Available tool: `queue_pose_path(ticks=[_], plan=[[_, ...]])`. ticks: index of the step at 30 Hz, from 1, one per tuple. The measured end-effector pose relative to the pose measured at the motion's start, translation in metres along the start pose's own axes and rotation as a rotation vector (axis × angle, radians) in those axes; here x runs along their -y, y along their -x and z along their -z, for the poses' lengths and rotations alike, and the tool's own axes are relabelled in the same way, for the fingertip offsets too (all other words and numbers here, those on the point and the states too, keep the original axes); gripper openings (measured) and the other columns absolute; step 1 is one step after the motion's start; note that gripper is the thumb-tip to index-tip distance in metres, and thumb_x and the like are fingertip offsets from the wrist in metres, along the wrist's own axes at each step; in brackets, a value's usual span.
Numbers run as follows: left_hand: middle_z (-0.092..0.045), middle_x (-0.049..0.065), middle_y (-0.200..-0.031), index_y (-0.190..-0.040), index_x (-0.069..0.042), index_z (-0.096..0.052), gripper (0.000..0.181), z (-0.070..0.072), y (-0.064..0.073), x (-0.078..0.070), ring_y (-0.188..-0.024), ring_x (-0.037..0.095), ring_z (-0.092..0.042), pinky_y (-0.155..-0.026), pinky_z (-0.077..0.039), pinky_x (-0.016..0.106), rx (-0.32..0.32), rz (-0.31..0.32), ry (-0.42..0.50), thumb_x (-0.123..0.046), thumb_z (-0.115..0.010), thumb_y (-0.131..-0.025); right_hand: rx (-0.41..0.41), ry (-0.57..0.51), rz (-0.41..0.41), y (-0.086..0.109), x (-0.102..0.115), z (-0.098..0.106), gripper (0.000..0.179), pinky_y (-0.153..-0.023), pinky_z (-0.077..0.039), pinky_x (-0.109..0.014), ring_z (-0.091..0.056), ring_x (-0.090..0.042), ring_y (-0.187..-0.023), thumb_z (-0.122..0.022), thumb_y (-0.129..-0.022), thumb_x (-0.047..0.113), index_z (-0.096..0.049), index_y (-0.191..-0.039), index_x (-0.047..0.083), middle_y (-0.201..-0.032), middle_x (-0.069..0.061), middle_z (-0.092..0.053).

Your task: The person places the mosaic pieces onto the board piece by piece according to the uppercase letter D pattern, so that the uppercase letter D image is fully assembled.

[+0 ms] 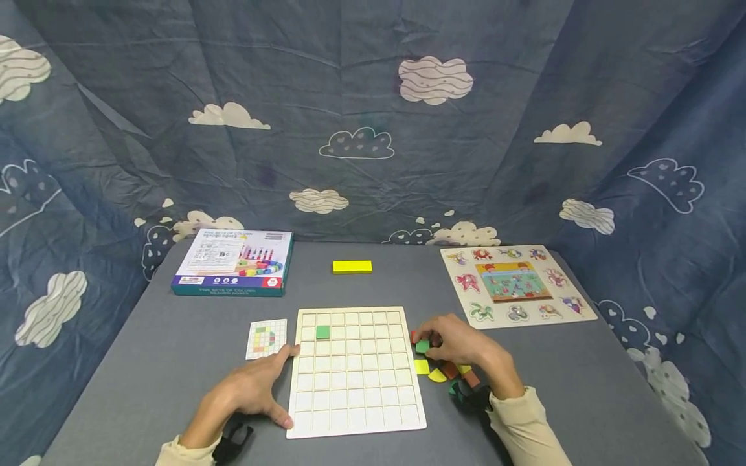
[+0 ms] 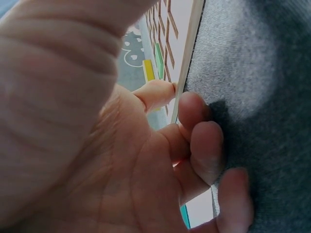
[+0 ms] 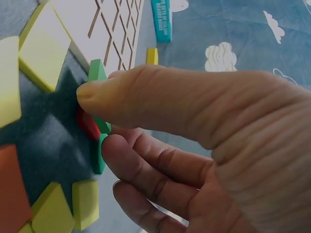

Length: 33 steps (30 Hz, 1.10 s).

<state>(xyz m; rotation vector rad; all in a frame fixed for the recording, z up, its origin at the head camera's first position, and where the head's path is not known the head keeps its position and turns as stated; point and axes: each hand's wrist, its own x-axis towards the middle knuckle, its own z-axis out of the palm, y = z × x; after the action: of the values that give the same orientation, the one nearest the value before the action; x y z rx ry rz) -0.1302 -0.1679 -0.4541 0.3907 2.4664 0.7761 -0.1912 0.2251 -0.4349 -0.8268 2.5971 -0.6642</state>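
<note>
A pale wooden grid board (image 1: pixel 357 382) lies on the table, one green square tile (image 1: pixel 323 332) in a cell of its second row, near the left. My left hand (image 1: pixel 253 386) is spread along the board's left edge, thumb near the lower corner and a fingertip higher up. Just off the board's right side, my right hand (image 1: pixel 457 340) pinches a green square tile (image 3: pixel 97 70) between thumb and finger. Beside the pinched tile, a red piece (image 3: pixel 87 125) and another green piece (image 3: pixel 100 154) show in the right wrist view.
Loose yellow (image 1: pixel 421 367), brown and green pieces lie under and below my right hand. A pattern card (image 1: pixel 267 338) sits left of the board. Further back are a boxed set (image 1: pixel 233 264), a yellow block (image 1: pixel 352 266) and a picture puzzle board (image 1: pixel 515 317).
</note>
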Motion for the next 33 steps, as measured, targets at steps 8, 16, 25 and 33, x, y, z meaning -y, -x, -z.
queue_pose_path(ticks=[8, 16, 25, 33], plan=[[-0.047, 0.018, -0.15, -0.149, -0.015, -0.034, 0.12, -0.001, 0.001, 0.001, -0.133, 0.035, -0.05, -0.103, -0.04, 0.059, -0.007, 0.003, -0.006, -0.037, -0.099, -0.051, -0.022, 0.046, 0.033, -0.013, 0.014, -0.002, 0.018, -0.063, -0.045, -0.023, -0.051, -0.006, -0.068, -0.073, -0.088, 0.006, -0.075, -0.105, 0.011, -0.081, 0.006, -0.064], [-0.046, 0.019, -0.151, -0.149, -0.013, -0.035, 0.121, 0.0, 0.0, 0.0, -0.135, 0.035, -0.049, -0.105, -0.039, 0.059, -0.011, -0.003, -0.008, -0.037, -0.1, -0.05, -0.042, 0.072, 0.079, -0.03, 0.029, -0.003, 0.025, -0.065, -0.044, -0.023, -0.053, -0.008, -0.07, -0.072, -0.086, 0.004, -0.073, -0.111, 0.009, -0.087, 0.002, -0.065], [-0.046, 0.017, -0.151, -0.15, -0.015, -0.035, 0.12, -0.002, -0.002, 0.001, -0.135, 0.035, -0.048, -0.105, -0.039, 0.06, -0.001, 0.007, 0.005, -0.036, -0.1, -0.05, -0.052, 0.061, 0.117, -0.052, 0.045, -0.01, 0.028, -0.073, -0.051, -0.025, -0.063, -0.012, -0.082, -0.07, -0.087, 0.007, -0.071, -0.115, 0.005, -0.101, -0.003, -0.069], [-0.047, 0.017, -0.151, -0.149, -0.015, -0.035, 0.121, -0.002, -0.003, 0.002, -0.134, 0.035, -0.049, -0.105, -0.039, 0.06, -0.007, 0.017, -0.005, -0.036, -0.1, -0.049, -0.042, 0.061, 0.159, -0.076, 0.068, -0.019, 0.027, -0.075, -0.05, -0.026, -0.063, -0.015, -0.083, -0.068, -0.089, 0.008, -0.071, -0.116, 0.007, -0.106, -0.004, -0.068]])
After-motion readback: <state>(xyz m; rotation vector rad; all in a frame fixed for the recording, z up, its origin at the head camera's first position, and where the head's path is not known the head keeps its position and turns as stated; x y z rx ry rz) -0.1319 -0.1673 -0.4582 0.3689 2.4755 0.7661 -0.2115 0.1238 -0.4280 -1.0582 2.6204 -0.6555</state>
